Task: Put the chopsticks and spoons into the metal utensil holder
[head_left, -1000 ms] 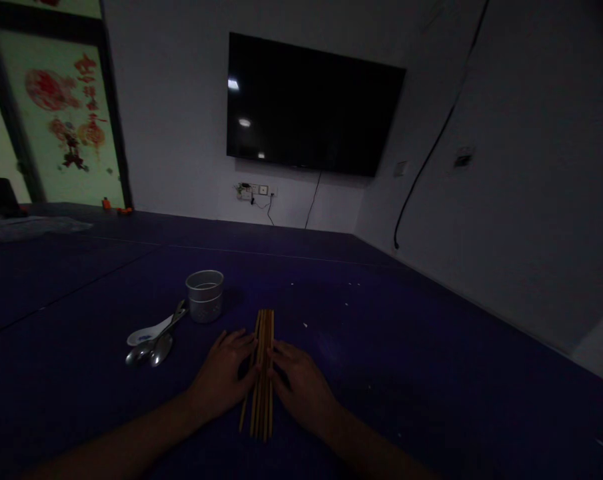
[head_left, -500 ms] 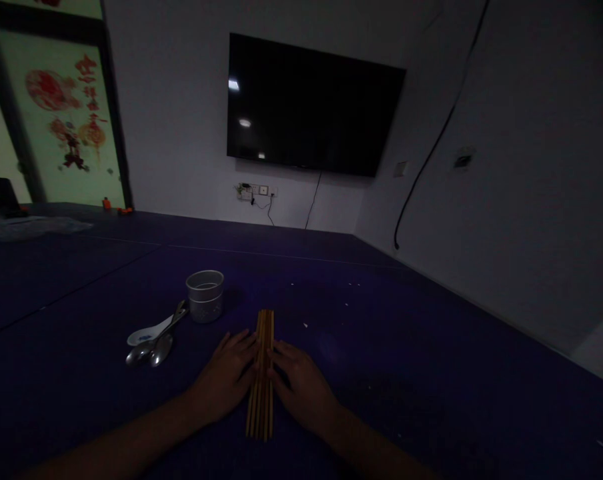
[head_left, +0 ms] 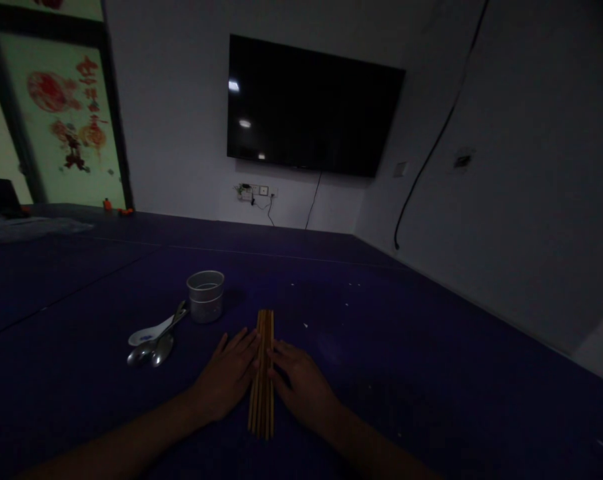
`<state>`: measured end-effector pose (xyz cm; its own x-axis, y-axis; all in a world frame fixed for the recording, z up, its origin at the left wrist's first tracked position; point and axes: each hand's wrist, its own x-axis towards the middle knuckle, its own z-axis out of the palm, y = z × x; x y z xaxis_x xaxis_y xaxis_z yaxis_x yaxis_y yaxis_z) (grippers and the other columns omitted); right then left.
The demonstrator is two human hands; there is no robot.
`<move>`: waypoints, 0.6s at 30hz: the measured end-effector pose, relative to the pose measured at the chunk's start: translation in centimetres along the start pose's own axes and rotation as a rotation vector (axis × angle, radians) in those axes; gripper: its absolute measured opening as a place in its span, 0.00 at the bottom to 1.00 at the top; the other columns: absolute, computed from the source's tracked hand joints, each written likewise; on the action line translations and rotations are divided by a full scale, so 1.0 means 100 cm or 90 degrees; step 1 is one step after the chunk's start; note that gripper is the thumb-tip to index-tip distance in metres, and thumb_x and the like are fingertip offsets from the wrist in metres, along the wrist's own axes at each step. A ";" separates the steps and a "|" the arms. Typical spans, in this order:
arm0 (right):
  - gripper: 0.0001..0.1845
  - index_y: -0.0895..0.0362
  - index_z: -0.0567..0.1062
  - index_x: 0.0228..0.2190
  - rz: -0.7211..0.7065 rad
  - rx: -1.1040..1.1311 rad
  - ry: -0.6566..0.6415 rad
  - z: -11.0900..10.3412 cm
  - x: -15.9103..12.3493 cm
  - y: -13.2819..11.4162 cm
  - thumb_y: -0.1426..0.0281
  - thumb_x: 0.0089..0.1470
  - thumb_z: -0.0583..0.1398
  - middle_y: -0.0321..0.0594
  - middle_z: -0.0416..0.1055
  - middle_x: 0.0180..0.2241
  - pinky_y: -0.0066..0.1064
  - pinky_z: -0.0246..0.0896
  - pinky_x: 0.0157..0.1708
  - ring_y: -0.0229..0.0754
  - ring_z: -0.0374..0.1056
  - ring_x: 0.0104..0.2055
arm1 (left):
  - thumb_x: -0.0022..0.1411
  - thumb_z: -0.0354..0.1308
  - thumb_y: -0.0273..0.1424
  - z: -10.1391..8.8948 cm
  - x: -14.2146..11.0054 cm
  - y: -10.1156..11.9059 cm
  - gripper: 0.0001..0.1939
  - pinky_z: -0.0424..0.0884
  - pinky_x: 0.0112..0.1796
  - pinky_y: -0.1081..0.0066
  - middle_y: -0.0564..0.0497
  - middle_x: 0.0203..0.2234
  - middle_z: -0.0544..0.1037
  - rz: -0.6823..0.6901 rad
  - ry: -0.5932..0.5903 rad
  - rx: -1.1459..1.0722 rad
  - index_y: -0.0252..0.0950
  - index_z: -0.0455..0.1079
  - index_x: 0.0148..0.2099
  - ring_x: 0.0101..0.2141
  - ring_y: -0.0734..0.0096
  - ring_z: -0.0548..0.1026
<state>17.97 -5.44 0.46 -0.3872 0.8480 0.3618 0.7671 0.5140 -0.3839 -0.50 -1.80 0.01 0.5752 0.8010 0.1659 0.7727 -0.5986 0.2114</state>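
Note:
A bundle of wooden chopsticks (head_left: 264, 400) lies lengthwise on the dark blue surface, side by side, pointing away from me. My left hand (head_left: 228, 377) rests along their left side, fingers stretched out and fingertips touching them. From the right, my right hand (head_left: 301, 383) presses its fingertips against the opposite side, fingers also extended. Neither hand is wrapped round the bundle. Left of the chopsticks stands a grey metal cup (head_left: 206, 297). Beside it lie a white spoon (head_left: 148, 335) and two metal spoons (head_left: 162, 350), their handles crossing near the cup.
The blue surface (head_left: 406, 347) has several small white scraps on it and seams running across. Crumpled clear plastic (head_left: 36, 228) lies at the far left, near small orange objects (head_left: 107, 205). A television (head_left: 311, 107) hangs on the back wall, with a dark cable (head_left: 426, 160) at the right.
The near ends of the chopsticks have shifted slightly right and sit a little closer together. Both hands stay almost in place; the cup and spoons remain where they were.

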 end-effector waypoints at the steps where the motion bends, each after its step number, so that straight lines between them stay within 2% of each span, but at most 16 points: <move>1: 0.22 0.58 0.69 0.52 -0.001 0.000 -0.001 0.000 0.000 0.001 0.72 0.57 0.52 0.46 0.63 0.56 0.43 0.52 0.57 0.46 0.58 0.58 | 0.68 0.34 0.40 -0.001 0.000 0.000 0.26 0.48 0.58 0.47 0.47 0.62 0.56 -0.001 0.001 -0.003 0.38 0.50 0.65 0.62 0.57 0.49; 5: 0.22 0.56 0.68 0.53 -0.013 -0.003 -0.008 0.001 0.000 0.003 0.71 0.57 0.52 0.44 0.62 0.57 0.43 0.52 0.57 0.46 0.57 0.58 | 0.68 0.34 0.40 -0.002 0.001 0.001 0.27 0.48 0.58 0.46 0.47 0.62 0.55 -0.010 -0.001 -0.012 0.37 0.50 0.65 0.62 0.57 0.49; 11: 0.22 0.59 0.67 0.54 -0.009 -0.021 -0.013 0.002 0.001 0.003 0.70 0.58 0.51 0.47 0.61 0.57 0.42 0.51 0.58 0.46 0.56 0.59 | 0.68 0.34 0.38 -0.004 0.002 0.003 0.26 0.47 0.59 0.47 0.48 0.63 0.54 -0.033 -0.019 -0.011 0.37 0.49 0.65 0.63 0.59 0.48; 18: 0.22 0.56 0.67 0.54 -0.013 -0.013 -0.022 0.002 0.001 0.005 0.69 0.58 0.52 0.44 0.60 0.58 0.44 0.51 0.57 0.47 0.55 0.60 | 0.68 0.34 0.38 -0.005 0.004 0.002 0.27 0.46 0.59 0.47 0.49 0.63 0.53 -0.037 -0.026 -0.025 0.37 0.48 0.65 0.63 0.59 0.47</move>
<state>18.19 -5.05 0.11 -0.4197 0.8418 0.3395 0.7695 0.5284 -0.3588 -0.27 -1.64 0.63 0.5408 0.8335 0.1127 0.7943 -0.5502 0.2575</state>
